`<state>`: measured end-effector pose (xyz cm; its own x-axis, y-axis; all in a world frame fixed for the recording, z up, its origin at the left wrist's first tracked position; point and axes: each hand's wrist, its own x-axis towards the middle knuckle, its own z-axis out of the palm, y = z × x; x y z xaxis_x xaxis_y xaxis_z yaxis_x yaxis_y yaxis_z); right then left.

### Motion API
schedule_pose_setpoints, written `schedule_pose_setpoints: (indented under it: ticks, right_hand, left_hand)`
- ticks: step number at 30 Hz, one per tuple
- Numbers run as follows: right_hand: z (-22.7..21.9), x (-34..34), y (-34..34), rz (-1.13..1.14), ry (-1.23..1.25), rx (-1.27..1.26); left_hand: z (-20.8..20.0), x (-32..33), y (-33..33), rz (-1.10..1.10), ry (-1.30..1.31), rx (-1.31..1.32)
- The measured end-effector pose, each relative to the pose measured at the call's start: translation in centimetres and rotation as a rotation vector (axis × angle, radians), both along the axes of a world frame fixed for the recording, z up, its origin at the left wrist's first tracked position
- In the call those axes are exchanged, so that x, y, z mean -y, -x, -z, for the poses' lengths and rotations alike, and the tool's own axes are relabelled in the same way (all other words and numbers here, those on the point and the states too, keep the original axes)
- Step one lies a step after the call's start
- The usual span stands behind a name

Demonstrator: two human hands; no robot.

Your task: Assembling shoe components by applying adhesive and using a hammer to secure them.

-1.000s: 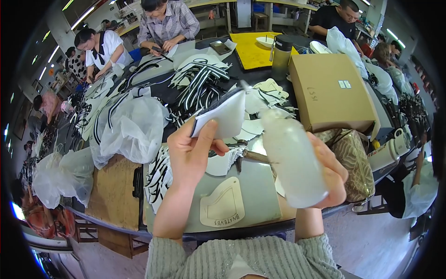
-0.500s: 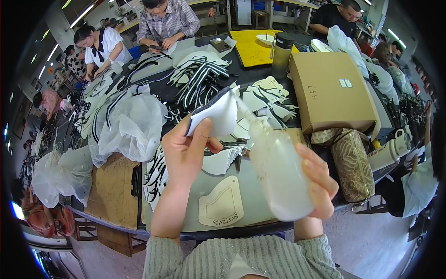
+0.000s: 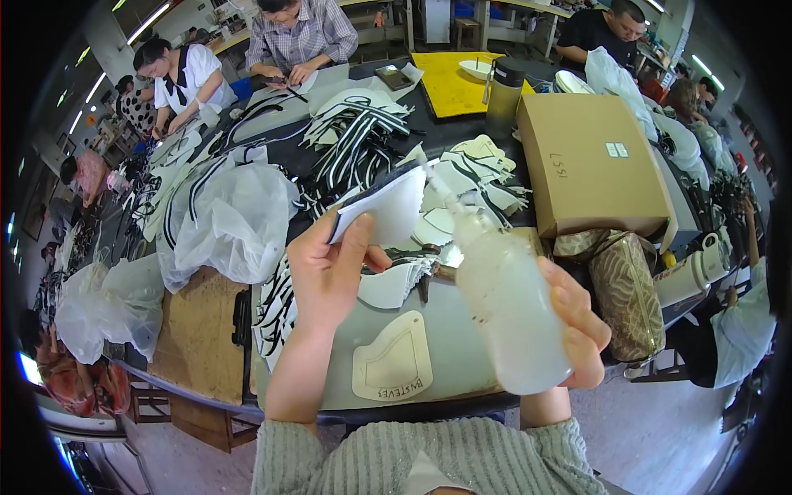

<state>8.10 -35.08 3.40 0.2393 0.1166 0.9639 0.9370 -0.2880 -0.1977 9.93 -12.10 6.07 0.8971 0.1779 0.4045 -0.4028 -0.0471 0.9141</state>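
My left hand (image 3: pixel 330 272) pinches a folded white piece (image 3: pixel 394 208) with a dark edge between thumb and fingers, raised above the table. In my right hand (image 3: pixel 580 330) is a translucent squeeze bottle (image 3: pixel 513 305) with milky contents, tilted so its thin nozzle points up and to the left. The nozzle tip is close to the piece's upper right corner; I cannot tell whether they touch. Below lies a cream pattern template (image 3: pixel 393 361) with a drawn outline and handwriting. Beyond my hands, a tool with dark metal jaws (image 3: pixel 425 285) rests beside stacked white cut pieces (image 3: pixel 386 285).
Piles of black-and-white strips (image 3: pixel 355 144) and a clear plastic bag (image 3: pixel 235 223) sit at the left. On the right are a cardboard box (image 3: pixel 590 165), a patterned pouch (image 3: pixel 625 297) and a white flask (image 3: pixel 689 272). A dark bottle (image 3: pixel 503 99) stands behind. Several people work around the table.
My right hand and the squeeze bottle have shifted a little to the right. My left hand and the folded piece have barely moved.
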Motion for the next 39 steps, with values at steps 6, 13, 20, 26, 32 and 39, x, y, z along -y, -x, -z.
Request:
schedule_pose_setpoints:
  ticks: [6, 13, 20, 26, 32, 39]
  right_hand:
    - [0.1, -0.6, -0.4, 0.025, 0.014, -0.035]
    - [0.9, 0.2, -0.3, 0.02, 0.085, -0.12]
    - [2.3, 0.5, -1.7, 0.126, -0.309, -0.158]
    - [7.0, 4.9, -3.8, -0.321, -1.121, -0.702]
    - [8.6, 5.5, -4.9, -0.542, -1.347, -0.808]
    - [8.9, 6.6, -4.2, -0.608, -1.392, -0.754]
  left_hand:
    - [0.3, 0.0, 0.3, -0.009, -0.011, -0.017]
    - [0.5, -0.5, 0.4, 0.014, -0.012, -0.025]
    - [0.1, -3.9, -2.4, -0.081, 0.11, -0.065]
    - [2.9, -7.1, -10.6, -0.084, 0.286, -0.249]
    - [9.8, -3.3, -20.7, -0.012, 0.351, -0.619]
    - [16.8, 0.6, -26.9, -0.092, 0.113, -0.769]
